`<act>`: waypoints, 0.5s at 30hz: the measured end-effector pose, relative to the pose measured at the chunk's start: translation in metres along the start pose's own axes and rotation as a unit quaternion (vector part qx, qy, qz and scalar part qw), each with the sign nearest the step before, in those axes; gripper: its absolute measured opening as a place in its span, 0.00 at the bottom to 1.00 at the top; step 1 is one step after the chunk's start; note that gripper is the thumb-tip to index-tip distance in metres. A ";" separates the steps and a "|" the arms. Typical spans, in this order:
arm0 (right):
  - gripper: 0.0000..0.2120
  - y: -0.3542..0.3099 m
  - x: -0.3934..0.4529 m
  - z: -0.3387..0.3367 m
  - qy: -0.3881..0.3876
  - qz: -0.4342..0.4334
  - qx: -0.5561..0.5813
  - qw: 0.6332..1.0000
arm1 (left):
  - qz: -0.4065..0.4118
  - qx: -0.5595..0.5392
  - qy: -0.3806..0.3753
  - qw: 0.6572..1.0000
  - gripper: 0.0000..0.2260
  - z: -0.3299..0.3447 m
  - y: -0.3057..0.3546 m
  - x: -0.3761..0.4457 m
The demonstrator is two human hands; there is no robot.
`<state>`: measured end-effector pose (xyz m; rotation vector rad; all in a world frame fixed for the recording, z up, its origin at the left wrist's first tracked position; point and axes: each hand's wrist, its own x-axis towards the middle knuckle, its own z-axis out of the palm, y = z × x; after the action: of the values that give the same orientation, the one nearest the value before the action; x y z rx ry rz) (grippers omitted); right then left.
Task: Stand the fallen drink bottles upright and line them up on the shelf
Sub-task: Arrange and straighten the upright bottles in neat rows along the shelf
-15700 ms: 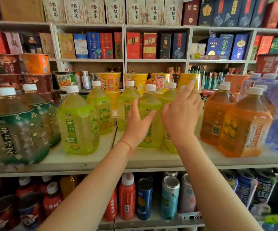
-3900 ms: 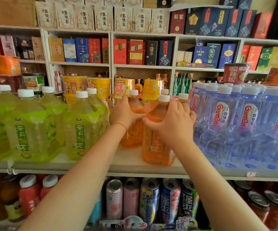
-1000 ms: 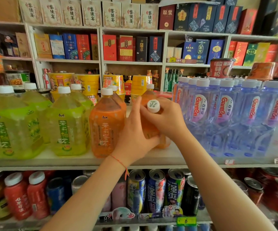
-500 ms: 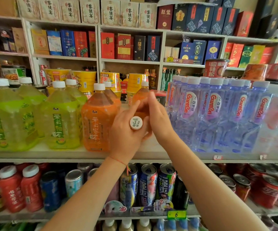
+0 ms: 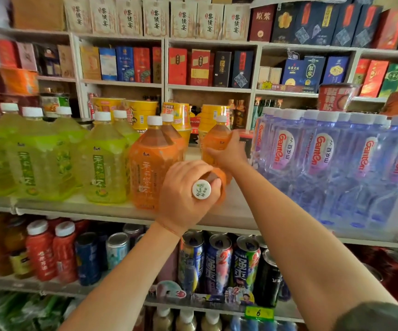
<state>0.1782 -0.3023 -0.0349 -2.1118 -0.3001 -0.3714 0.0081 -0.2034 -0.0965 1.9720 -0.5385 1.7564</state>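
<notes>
An orange drink bottle (image 5: 220, 176) lies tipped toward me over the shelf (image 5: 231, 211), its white cap (image 5: 201, 188) facing the camera. My left hand (image 5: 183, 194) grips its neck just behind the cap. Farther back, my right hand (image 5: 229, 154) holds the shoulder of an upright orange bottle (image 5: 214, 139) with a white cap. Another large orange bottle (image 5: 152, 163) stands upright at the shelf's front, just left of my left hand, with one more behind it.
Yellow-green tea bottles (image 5: 102, 161) stand in rows to the left. Packed blue water bottles (image 5: 324, 163) fill the right of the shelf. Yellow cups (image 5: 143, 113) and boxes sit behind. Cans (image 5: 217, 261) and red bottles (image 5: 40, 249) line the shelf below.
The tipped bottle has come lower and nearer the shelf front, held by my left hand alone. My right hand has left it and reached back onto the rear orange bottle.
</notes>
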 end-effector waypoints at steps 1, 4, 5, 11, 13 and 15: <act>0.47 0.001 0.003 0.002 0.005 -0.007 -0.001 1.000 | 0.001 0.000 0.003 1.000 0.12 0.001 0.000 0.000; 0.51 0.000 0.009 0.007 0.037 -0.022 0.001 0.999 | 0.001 -0.002 0.006 1.000 0.11 0.003 0.000 0.002; 0.52 0.000 0.011 0.009 0.044 -0.024 0.006 0.999 | 0.000 -0.004 0.006 1.000 0.11 0.003 0.001 0.003; 0.55 -0.001 0.016 0.007 0.035 -0.018 0.033 0.999 | -0.021 -0.016 -0.001 1.000 0.10 0.004 0.000 0.011; 0.54 -0.003 0.013 0.006 0.032 -0.020 0.014 0.999 | -0.032 -0.021 -0.010 0.999 0.11 0.004 0.002 0.014; 0.52 -0.007 0.009 0.004 0.021 -0.022 -0.014 0.999 | -0.047 -0.033 -0.013 0.998 0.11 0.002 0.003 0.021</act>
<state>0.1846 -0.2951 -0.0282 -2.1245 -0.3199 -0.4474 0.0109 -0.2072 -0.0757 1.9460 -0.4967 1.6374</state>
